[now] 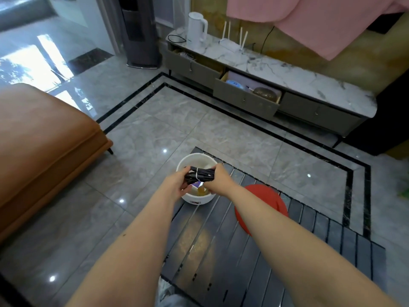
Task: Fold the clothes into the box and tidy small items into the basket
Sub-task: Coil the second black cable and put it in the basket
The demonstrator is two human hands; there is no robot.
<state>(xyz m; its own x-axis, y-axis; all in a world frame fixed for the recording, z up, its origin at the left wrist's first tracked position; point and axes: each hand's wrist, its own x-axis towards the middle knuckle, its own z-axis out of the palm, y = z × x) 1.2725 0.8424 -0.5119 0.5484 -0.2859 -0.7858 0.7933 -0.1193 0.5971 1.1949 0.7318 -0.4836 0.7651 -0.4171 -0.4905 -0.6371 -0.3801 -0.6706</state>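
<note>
A round white basket [192,160] stands at the far left corner of a low black slatted table [232,251]. Both hands hold a coiled black cable bundle [202,173], tied with a thin white band, directly above the basket's opening. My left hand [177,183] grips its left end and my right hand [218,177] grips its right end. Inside the basket, below the bundle, a yellowish item [202,191] and a small purple-white item [197,185] show partly. A red round object [264,202] lies on the table right of the basket, partly behind my right forearm.
An orange leather sofa [44,147] fills the left side. A grey TV cabinet [287,96] with an open drawer runs along the far wall, holding a white kettle [197,29] and a router [232,44]. Pink cloth [321,21] hangs at the top right. Grey tiled floor surrounds the table.
</note>
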